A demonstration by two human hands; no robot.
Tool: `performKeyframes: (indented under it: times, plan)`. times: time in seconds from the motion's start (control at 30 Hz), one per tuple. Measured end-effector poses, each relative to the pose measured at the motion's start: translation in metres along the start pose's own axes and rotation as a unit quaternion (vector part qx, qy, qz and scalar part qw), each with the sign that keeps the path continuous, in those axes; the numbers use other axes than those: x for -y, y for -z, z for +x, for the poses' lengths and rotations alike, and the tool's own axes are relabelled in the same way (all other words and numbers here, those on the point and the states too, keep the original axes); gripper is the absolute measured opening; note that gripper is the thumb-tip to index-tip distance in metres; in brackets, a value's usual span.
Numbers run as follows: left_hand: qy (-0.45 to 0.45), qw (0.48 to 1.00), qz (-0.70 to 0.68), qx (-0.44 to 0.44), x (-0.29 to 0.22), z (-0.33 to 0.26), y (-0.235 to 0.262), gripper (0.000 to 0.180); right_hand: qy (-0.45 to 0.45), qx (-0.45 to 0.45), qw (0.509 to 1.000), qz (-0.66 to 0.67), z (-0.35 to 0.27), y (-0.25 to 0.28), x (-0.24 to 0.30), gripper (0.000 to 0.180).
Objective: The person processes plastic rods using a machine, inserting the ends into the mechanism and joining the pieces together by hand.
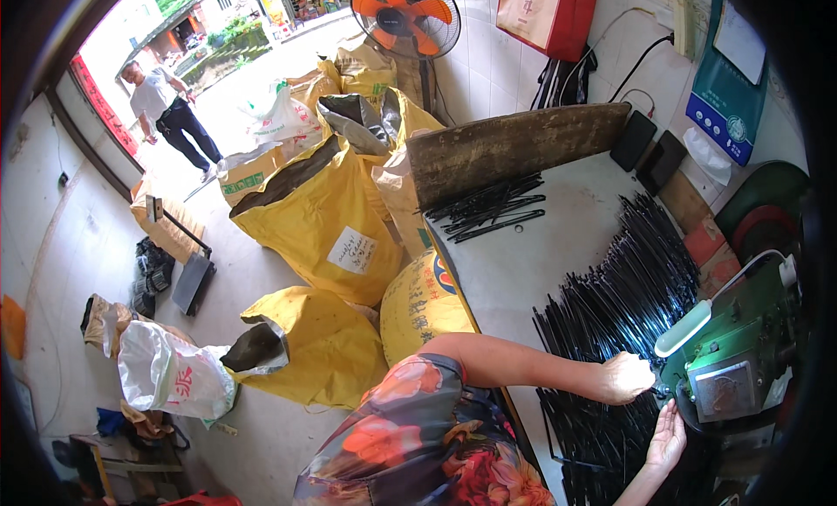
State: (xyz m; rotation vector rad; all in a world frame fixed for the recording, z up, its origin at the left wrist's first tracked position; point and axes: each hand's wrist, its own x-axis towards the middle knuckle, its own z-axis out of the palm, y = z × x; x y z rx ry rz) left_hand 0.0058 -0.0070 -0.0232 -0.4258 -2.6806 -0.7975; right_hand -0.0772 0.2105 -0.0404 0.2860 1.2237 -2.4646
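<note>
Beside the green machine [715,366], my left hand [629,378] is closed, its fingertips at the machine's working spot. What it grips, if anything, is too small to make out. My right hand [667,438] is just below, fingers stretched upward beside the machine's dark round edge, with nothing visible in it. A broad row of thin black strips [610,279] lies on the table left of the machine, continuing under my left forearm. A white lamp [683,329] lights the spot by my hands.
A smaller bundle of black strips [488,208] lies on the grey tabletop [514,279] before a wooden board [514,153]. Yellow sacks [323,227] crowd the floor to the left, near a white bag [174,375]. Behind are an orange-bladed fan [405,18] and a standing person [170,114].
</note>
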Motion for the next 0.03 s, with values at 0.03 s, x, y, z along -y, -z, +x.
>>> performKeyframes:
  times: [0.03]
  plan:
    - [0.000, 1.000, 0.001, 0.000, 0.0001, 0.0001, 0.0002, 0.016, 0.001, -0.004, 1.000, -0.004, 0.0005, -0.0001, 0.0000, 0.029]
